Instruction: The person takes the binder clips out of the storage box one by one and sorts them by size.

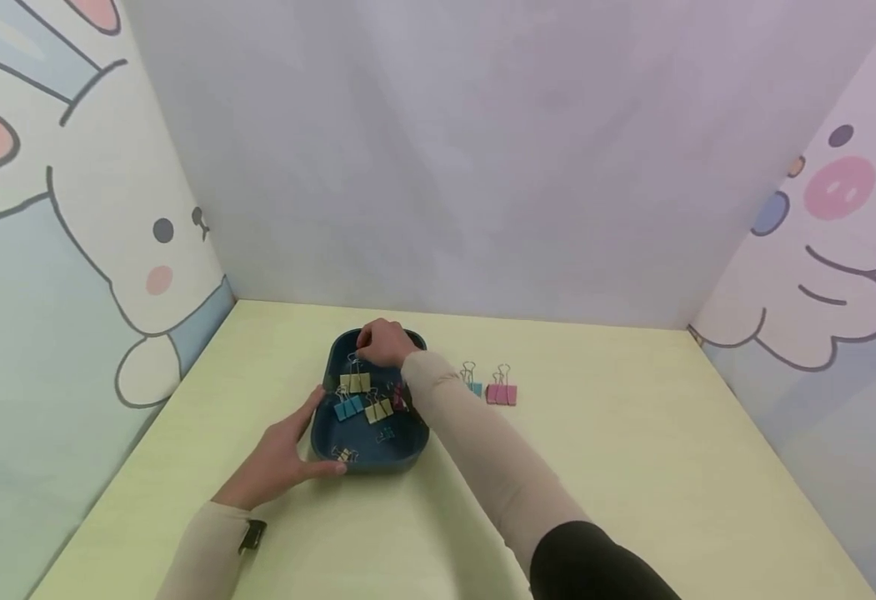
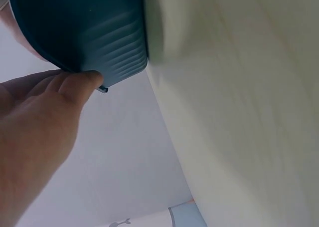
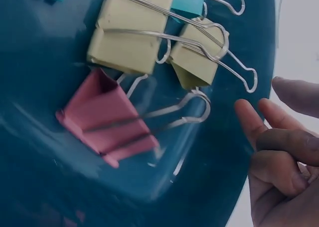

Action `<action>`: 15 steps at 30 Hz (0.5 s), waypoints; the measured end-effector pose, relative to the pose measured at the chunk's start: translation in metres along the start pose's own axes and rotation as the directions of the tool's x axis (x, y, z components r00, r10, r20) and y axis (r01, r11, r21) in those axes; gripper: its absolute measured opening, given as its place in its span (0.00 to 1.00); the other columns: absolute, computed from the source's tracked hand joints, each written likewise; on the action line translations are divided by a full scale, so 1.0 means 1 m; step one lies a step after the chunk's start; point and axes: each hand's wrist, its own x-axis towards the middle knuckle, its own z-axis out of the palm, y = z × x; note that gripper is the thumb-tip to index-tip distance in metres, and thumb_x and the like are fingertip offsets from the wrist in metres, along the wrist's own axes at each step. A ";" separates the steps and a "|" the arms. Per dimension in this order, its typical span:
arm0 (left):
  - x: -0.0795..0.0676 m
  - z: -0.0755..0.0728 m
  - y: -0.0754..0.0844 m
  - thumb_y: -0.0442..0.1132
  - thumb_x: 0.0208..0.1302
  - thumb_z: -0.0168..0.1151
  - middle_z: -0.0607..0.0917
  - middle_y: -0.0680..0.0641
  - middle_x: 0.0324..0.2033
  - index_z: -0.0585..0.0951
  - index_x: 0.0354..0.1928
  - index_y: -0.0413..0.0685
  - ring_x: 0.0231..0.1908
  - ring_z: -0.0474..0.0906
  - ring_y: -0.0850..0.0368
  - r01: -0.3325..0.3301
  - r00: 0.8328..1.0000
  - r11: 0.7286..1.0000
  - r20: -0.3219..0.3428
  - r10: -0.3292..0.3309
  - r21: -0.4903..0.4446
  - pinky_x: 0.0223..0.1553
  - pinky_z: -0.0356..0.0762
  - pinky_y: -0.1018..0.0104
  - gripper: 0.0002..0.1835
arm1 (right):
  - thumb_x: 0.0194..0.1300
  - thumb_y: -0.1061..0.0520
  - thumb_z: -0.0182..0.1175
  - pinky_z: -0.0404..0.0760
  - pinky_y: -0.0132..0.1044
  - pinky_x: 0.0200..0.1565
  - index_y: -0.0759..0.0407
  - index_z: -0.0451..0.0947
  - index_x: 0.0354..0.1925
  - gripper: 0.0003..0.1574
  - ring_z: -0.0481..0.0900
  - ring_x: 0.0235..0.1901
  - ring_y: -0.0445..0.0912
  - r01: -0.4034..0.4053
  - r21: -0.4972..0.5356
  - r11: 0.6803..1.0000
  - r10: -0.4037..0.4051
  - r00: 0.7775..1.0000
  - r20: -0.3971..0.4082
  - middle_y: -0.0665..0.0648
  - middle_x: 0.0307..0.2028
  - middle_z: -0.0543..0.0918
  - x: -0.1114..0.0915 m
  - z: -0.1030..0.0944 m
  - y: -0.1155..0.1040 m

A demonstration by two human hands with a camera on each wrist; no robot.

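Note:
A dark blue tray (image 1: 406,450) stands on the table and holds several binder clips. My left hand (image 1: 276,458) rests against its left front corner, thumb at the front rim and fingers along the left side. Over the back of the tray is my right hand (image 1: 385,343), its fingertips close to the wire handle of a yellow binder clip (image 1: 355,383). In the right wrist view those fingers (image 3: 243,110) show nothing between them. A blue clip (image 1: 348,408), another yellow clip (image 1: 378,411) and a pink clip (image 3: 107,122) lie nearby in the tray.
Right of the tray, partly behind my right forearm, lies a blue binder clip (image 1: 476,389), with a pink one (image 1: 501,395) beside it. A small blue clip (image 1: 385,434) and small yellow ones (image 1: 344,454) lie in the tray's front. Walls enclose the table (image 1: 633,433).

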 end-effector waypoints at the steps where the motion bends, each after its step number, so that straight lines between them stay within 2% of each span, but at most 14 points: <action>1: 0.001 0.001 0.000 0.63 0.49 0.76 0.55 0.35 0.78 0.46 0.81 0.47 0.76 0.56 0.31 -0.002 1.000 1.000 0.000 0.002 0.002 0.71 0.65 0.34 0.66 | 0.72 0.54 0.61 0.85 0.39 0.51 0.57 0.85 0.51 0.14 0.83 0.49 0.49 -0.008 0.002 1.000 0.008 1.000 0.004 0.56 0.51 0.87 0.000 0.002 0.001; 6: -0.001 0.004 0.002 0.63 0.49 0.75 0.54 0.35 0.79 0.46 0.81 0.46 0.75 0.57 0.31 -0.002 1.000 1.000 -0.004 0.002 0.006 0.70 0.66 0.35 0.66 | 0.73 0.55 0.59 0.84 0.36 0.47 0.56 0.85 0.50 0.13 0.84 0.46 0.47 -0.009 -0.001 1.000 0.009 1.000 0.017 0.55 0.51 0.87 0.001 0.013 0.003; 11: -0.001 0.004 0.003 0.63 0.50 0.76 0.54 0.35 0.78 0.47 0.81 0.46 0.74 0.58 0.31 -0.006 1.000 1.000 -0.012 0.006 0.010 0.70 0.67 0.36 0.66 | 0.74 0.57 0.57 0.78 0.32 0.37 0.56 0.86 0.42 0.10 0.80 0.35 0.43 0.020 -0.014 1.000 -0.020 1.000 0.003 0.53 0.44 0.87 0.001 0.015 0.001; 15: -0.001 0.003 0.003 0.64 0.49 0.75 0.55 0.34 0.78 0.46 0.81 0.47 0.74 0.58 0.30 0.006 1.000 1.000 -0.004 -0.006 0.019 0.70 0.67 0.35 0.66 | 0.74 0.57 0.58 0.76 0.31 0.35 0.57 0.86 0.36 0.11 0.77 0.30 0.42 0.050 0.015 0.999 -0.050 0.998 0.024 0.53 0.39 0.86 0.000 0.014 -0.001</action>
